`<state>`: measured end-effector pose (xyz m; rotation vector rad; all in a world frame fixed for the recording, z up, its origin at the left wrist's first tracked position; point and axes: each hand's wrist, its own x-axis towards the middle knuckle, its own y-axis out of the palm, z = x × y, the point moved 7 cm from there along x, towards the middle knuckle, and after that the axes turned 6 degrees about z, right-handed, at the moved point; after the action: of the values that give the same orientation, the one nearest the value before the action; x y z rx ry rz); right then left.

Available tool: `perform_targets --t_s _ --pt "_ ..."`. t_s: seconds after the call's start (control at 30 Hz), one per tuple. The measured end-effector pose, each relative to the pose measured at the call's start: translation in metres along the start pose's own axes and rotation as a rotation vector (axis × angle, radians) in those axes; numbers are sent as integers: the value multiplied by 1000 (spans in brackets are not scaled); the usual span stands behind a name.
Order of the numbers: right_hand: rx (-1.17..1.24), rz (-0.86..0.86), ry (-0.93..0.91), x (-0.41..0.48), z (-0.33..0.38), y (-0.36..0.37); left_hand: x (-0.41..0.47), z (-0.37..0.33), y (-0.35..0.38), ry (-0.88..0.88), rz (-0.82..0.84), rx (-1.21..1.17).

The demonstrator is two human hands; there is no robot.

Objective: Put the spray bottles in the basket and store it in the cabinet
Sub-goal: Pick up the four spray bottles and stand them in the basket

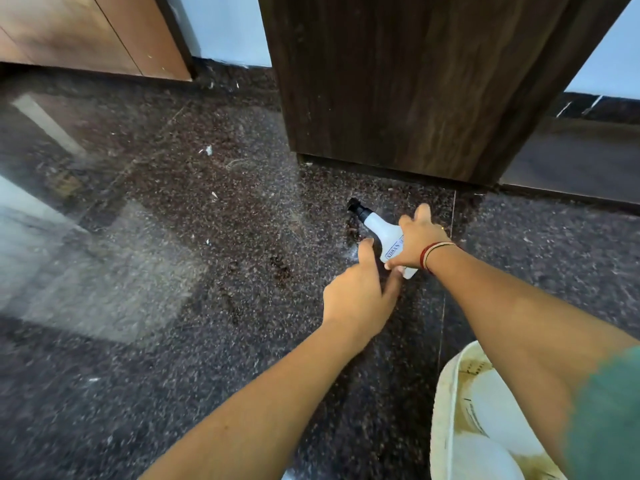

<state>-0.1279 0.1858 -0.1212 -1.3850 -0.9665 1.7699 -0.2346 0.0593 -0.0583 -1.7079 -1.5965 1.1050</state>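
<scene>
A white spray bottle [379, 227] with a black nozzle lies on its side on the dark speckled floor, nozzle pointing away to the upper left. My right hand [415, 240] is spread over the bottle's body, fingers apart, touching it from above. My left hand [360, 292] reaches in just beside the bottle's lower end, fingers loosely extended, holding nothing. A cream-white basket [446, 393] stands at the bottom right, partly hidden by my right arm, with white bottles inside.
A dark wooden cabinet panel [415, 81] stands directly behind the bottle. A lighter wooden cabinet [86, 32] is at the top left. The granite floor [156, 237] carries small bits of debris and bright reflections on the left.
</scene>
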Motion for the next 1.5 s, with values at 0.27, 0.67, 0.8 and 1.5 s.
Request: perform_targets --t_s 0.27,0.67,0.8,1.5 --pt "408 25 31 -24 -7 14 10 13 15 -162 44 -305" --pt "1408 -234 -117 -214 -35 -77 -53 -112 -47 -3 251 -671" --pt "1456 -259 -88 -295 -75 -98 -86 -168 -41 66 410 -632" --pt "1553 -317 382 -397 -233 -98 -144 -265 65 399 510 -397"
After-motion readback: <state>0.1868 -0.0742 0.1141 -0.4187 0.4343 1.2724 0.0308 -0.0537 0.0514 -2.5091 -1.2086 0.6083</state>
